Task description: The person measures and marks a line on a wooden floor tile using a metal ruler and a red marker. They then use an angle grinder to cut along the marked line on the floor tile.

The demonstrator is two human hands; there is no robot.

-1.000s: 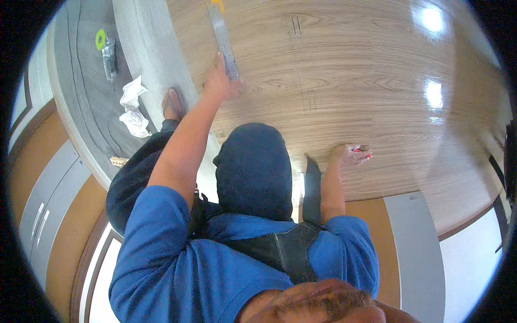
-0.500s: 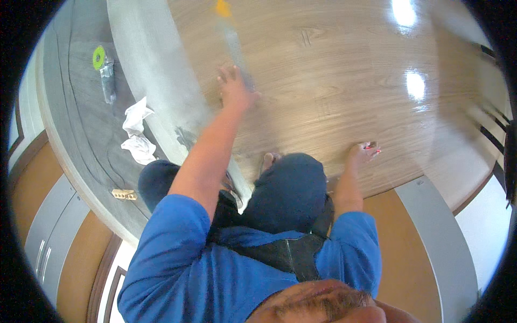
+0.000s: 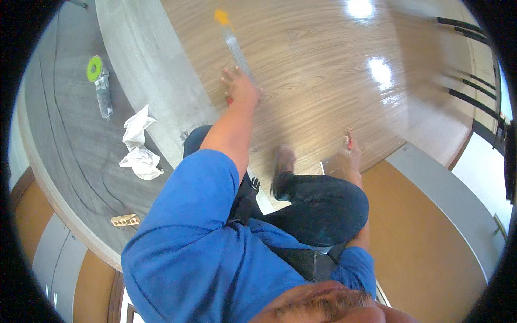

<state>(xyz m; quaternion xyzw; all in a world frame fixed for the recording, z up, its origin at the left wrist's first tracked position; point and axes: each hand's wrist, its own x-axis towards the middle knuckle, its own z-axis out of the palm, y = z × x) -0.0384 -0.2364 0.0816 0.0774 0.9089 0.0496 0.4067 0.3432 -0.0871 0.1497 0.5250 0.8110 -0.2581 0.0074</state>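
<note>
Fingers spread, my left hand (image 3: 242, 86) lies on the near end of a long metal ruler (image 3: 234, 49) on the wood-patterned floor (image 3: 318, 81). A small red thing (image 3: 229, 100) shows at the edge of that hand, partly hidden. My right hand (image 3: 351, 153) is low at the right, closed around a small red object (image 3: 349, 143) whose kind I cannot make out. Beside the right wrist lies a flat wood-coloured piece (image 3: 333, 167) with a pale edge. An orange arrow-shaped thing (image 3: 221, 16) is at the ruler's far end.
On the dark grey floor at the left lie an angle grinder (image 3: 102, 89) with a green disc, crumpled white cloth (image 3: 140, 142), and a beige power strip (image 3: 125, 220) with cables. A pale grey strip (image 3: 140, 54) borders the wood floor. Cabinets (image 3: 425, 215) stand at the right; my bare foot (image 3: 285, 159) is between my hands.
My body and knees have shifted, with one knee swinging right. The right hand has drawn closer to me, still around the red object. My left hand stays on the ruler.
</note>
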